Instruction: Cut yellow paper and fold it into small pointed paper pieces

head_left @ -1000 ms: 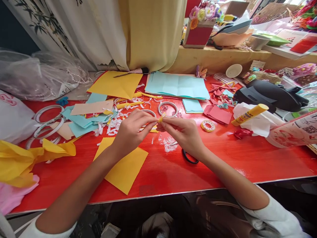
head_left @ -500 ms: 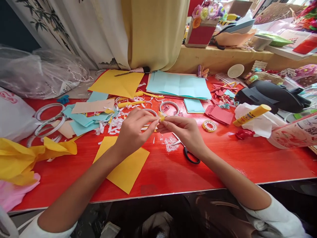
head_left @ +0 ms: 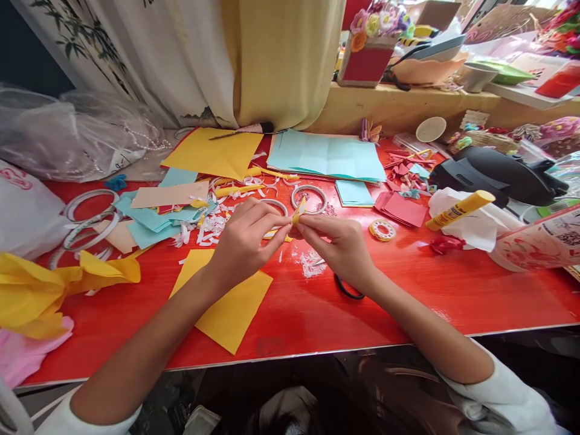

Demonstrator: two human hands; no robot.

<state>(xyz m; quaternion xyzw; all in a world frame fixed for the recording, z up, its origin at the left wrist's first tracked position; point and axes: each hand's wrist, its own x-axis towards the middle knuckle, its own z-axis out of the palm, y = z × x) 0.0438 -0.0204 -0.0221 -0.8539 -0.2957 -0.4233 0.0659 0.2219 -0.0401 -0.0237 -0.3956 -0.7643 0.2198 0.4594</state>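
My left hand [head_left: 247, 238] and my right hand [head_left: 339, 244] meet above the red table [head_left: 408, 302]. Both pinch a small yellow paper strip [head_left: 298, 211] between their fingertips; its end sticks up between the two hands. A yellow paper sheet [head_left: 226, 308] lies under my left wrist. Black-handled scissors [head_left: 347, 290] lie on the table, partly hidden under my right hand. White paper shreds [head_left: 212, 228] are scattered just beyond my left hand.
Tape rolls [head_left: 309, 197] and a small tape reel [head_left: 382, 229] lie past the hands. Light blue sheets [head_left: 326, 156], yellow paper [head_left: 212, 154], red squares [head_left: 401, 209] and a glue stick [head_left: 457, 210] are farther out. Crumpled yellow paper [head_left: 45, 290] lies left.
The hands stay together at the same spot. The yellow strip's end has turned up a little between the fingertips, and my right hand covers more of the scissors.
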